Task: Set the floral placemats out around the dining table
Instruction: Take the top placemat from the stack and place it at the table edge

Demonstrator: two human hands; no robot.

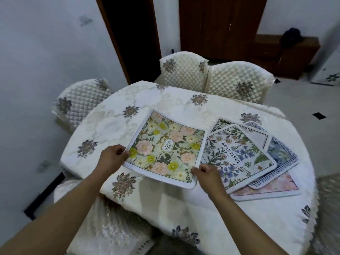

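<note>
A floral placemat with pink and yellow flowers and a "GARDEN" label [166,148] is held just above the round dining table [114,129], its far edge curling up. My left hand [113,157] pinches its near left corner. My right hand [207,174] grips its near right corner. To the right lies a loose pile of several other placemats: on top a blue-flowered one reading "BEAUTIFUL" [237,157], beneath it a blue bordered one [283,159] and a pink one [276,188].
The table wears a cream cloth with grey flower motifs. Quilted cream chairs stand at the far side [182,70], [237,81] and at the left [81,102]. Another chair seat is below left [110,227]. A dark wooden cabinet [220,24] stands behind.
</note>
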